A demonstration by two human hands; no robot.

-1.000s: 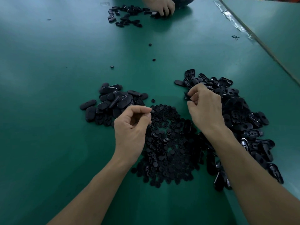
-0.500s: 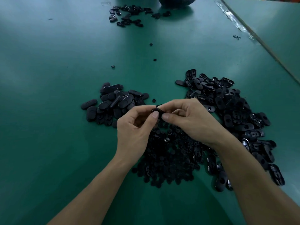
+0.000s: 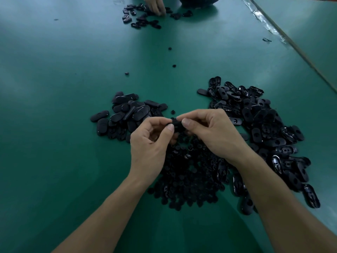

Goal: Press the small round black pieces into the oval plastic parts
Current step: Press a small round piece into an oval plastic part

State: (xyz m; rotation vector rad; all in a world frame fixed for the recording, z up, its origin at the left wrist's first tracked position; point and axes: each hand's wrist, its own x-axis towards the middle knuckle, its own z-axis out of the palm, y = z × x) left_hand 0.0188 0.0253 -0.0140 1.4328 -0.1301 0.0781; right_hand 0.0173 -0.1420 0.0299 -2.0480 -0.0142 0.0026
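Looking down over the person's forearms through the head camera, both hands meet above the middle of the green tabletop. The left hand and the right hand each have a tight grip, thumb and forefinger pinched in on one oval part held between them. It sits just above the heap of round pieces. I cannot tell whether a round piece is already seated in it, because the fingertips cover it.

The parts look like light, stiff moulded plastic, smooth and a little glossy, so I'd expect them to slip if pinched on the flat faces. Holding the oval by its long edges and pushing the round piece home with a thumb seems the surest way. Nothing looks fragile.

A loose heap of ovals lies right of the hands and a smaller pile lies to the left. A few stray round bits sit farther out on the matt surface. At the far edge another person's hand works at a scatter of similar parts. A strip of tape runs along the seam on the right.
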